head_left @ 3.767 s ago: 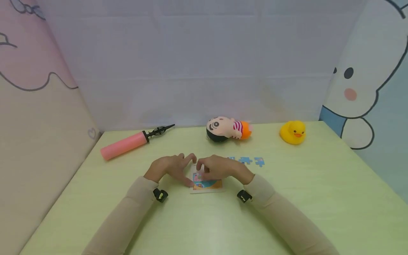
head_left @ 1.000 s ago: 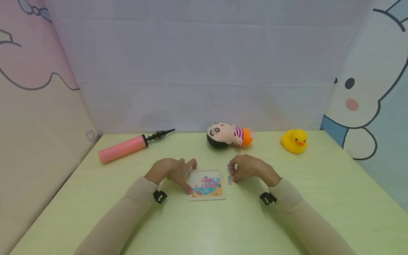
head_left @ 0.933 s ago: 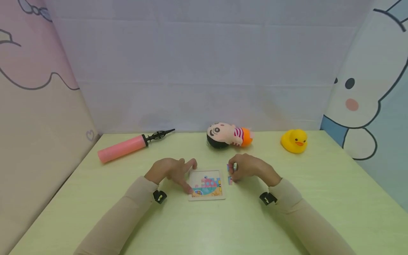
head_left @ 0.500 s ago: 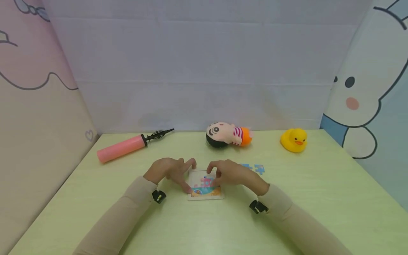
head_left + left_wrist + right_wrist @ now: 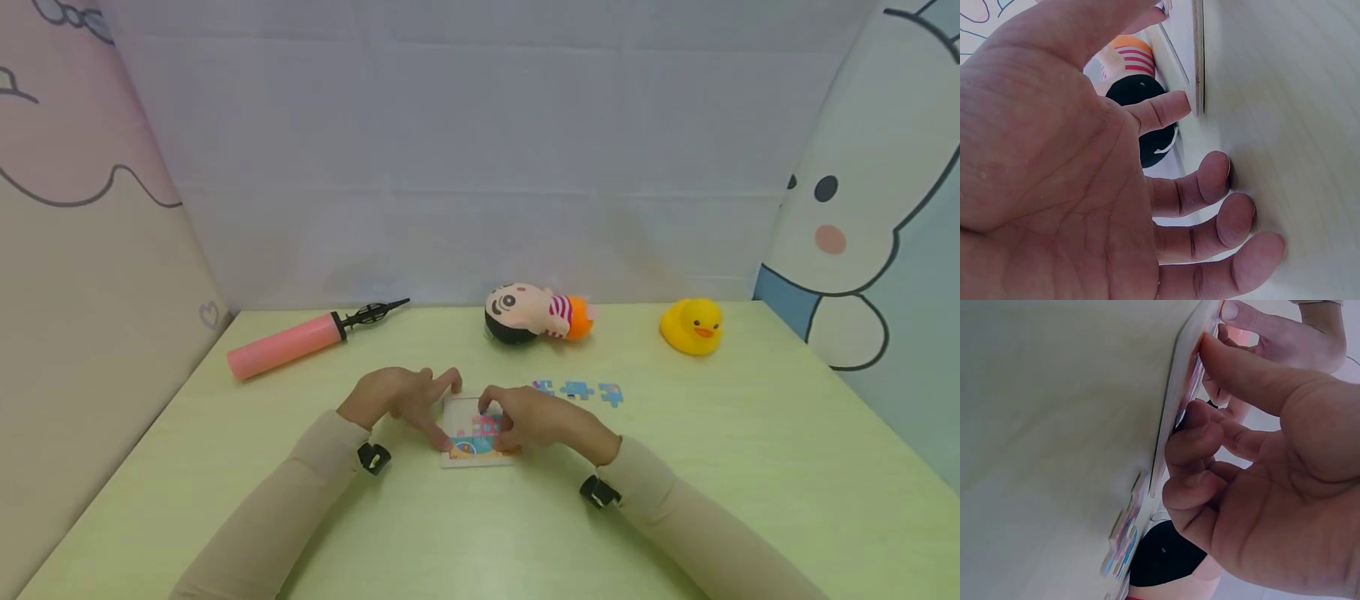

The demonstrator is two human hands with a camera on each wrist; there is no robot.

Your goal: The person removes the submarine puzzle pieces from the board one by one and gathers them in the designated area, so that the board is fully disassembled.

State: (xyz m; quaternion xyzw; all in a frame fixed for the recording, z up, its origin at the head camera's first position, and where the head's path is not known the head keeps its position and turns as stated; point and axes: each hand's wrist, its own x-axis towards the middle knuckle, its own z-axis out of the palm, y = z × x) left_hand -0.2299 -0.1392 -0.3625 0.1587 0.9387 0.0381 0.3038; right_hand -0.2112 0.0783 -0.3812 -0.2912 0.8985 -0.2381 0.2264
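A small framed jigsaw puzzle (image 5: 459, 410) with a pink and blue sea picture lies flat at the table's middle. My left hand (image 5: 401, 398) steadies its left side, thumb on the frame and index finger at the far corner; in the left wrist view the other fingers (image 5: 1235, 219) extend relaxed down to the table. My right hand (image 5: 536, 415) is over the board's right half. Its thumb and index finger pinch a puzzle piece (image 5: 1194, 381) at the picture, with the other fingers (image 5: 1191, 487) curled beneath. The hand covers much of the picture's right side.
Loose jigsaw pieces (image 5: 577, 390) lie in a row beyond my right wrist. At the back are a pink hand pump (image 5: 285, 346), a doll-like toy with a striped top (image 5: 536, 312) and a yellow rubber duck (image 5: 692, 327). Walls stand behind and at both sides.
My right hand has moved left from the loose pieces onto the puzzle board, and settled lower on the picture in the last half second. The left hand stays at the board's left side.
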